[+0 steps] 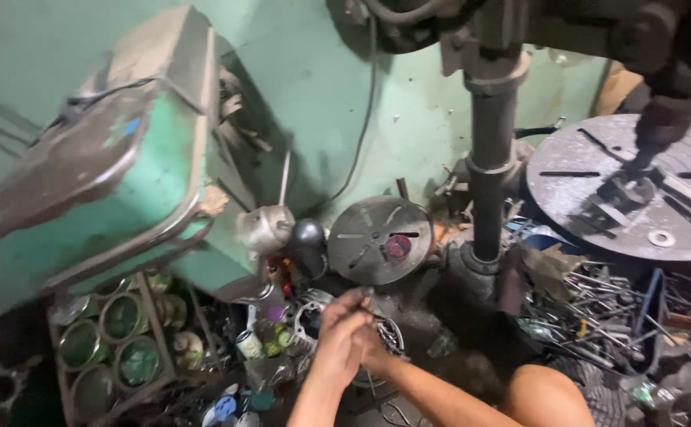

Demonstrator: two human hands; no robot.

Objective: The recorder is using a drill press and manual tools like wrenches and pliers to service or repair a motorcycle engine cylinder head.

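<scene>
Green workshop wall behind, cluttered floor below: both hands meet low in the middle, left hand (344,326) over right hand (373,345), fingers curled together pinching a small metal piece (368,294), just below the slotted round plate (379,239) beside the drill column (489,166).

A slotted disc (379,238) and steel column (490,150) are seen just above the hands; green cans (121,341) are racked at left, scrap rods (598,312) heaped at right, below a round table (638,186).
</scene>
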